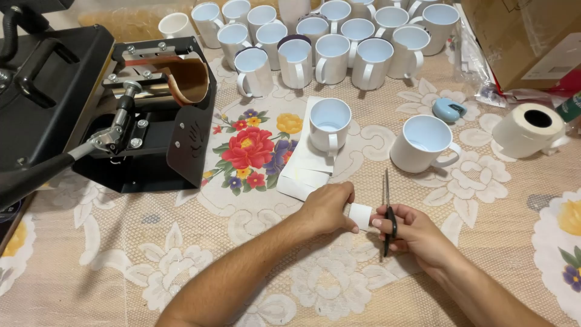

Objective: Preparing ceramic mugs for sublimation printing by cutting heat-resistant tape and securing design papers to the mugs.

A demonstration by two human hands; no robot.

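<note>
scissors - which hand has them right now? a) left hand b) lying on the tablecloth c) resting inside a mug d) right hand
d: the scissors sit in the grip of the right hand, blades pointing up and away from the person, while the left hand pinches a small white roll between the two hands.

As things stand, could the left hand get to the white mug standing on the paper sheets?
Probably yes. The left hand pinches a small white roll, but the mug stands just beyond it on the sheets, with nothing in between.
</note>
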